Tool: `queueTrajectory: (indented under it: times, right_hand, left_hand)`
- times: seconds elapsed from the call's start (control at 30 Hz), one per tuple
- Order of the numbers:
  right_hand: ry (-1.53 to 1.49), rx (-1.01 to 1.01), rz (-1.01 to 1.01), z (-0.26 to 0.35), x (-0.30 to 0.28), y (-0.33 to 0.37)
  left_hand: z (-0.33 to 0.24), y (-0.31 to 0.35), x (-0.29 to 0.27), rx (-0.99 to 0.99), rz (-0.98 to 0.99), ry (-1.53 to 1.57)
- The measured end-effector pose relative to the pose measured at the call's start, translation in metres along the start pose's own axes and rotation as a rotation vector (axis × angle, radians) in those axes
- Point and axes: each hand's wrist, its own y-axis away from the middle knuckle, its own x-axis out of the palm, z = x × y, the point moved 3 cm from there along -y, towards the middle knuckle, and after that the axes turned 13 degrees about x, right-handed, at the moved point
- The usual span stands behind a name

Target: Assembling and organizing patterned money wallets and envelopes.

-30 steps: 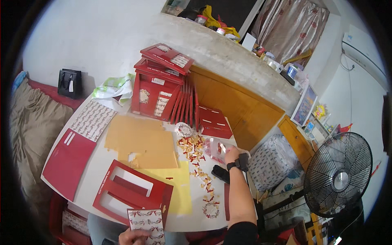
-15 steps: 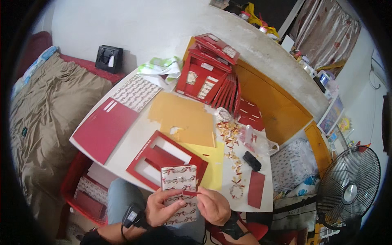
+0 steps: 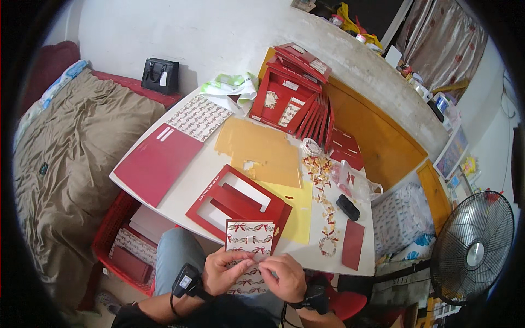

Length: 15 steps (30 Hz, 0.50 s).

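Note:
A white card (image 3: 250, 229) printed with green wreaths and red bows lies in front of me at the near edge of the table. Its lower part extends below my hands toward my lap. Over its middle, my left hand (image 3: 223, 271) is closed in a pinch, thumb against fingertips. My right hand (image 3: 284, 277) pinches right beside it, the fingertips of both hands nearly meeting. Whatever is between them is too small to make out. Just beyond the card lies a red cardboard frame (image 3: 203, 188) with cut-out windows.
Tan sheets (image 3: 260, 147) and a yellow sheet (image 3: 298, 218) cover mid-table, with red boards (image 3: 158, 164) at left. Red folders (image 3: 281, 98) stand stacked at the back. Small bow pieces (image 3: 322, 188), a black object (image 3: 348, 207) and a red card (image 3: 353, 245) lie at right. A fan (image 3: 474, 249) stands beyond.
The dark red strip across the patterned card no longer shows; the pattern now runs on below it. My hands have come closer together, fingertips nearly meeting. The whole view has shifted slightly.

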Motion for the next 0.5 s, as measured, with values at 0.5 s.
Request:
queueTrajectory:
  times: [0.5]
  right_hand:
    - [0.390,-0.186,-0.191,0.006,0.002,0.010]
  left_hand:
    - [-0.009,0.000,0.006,0.043,0.070,0.048]
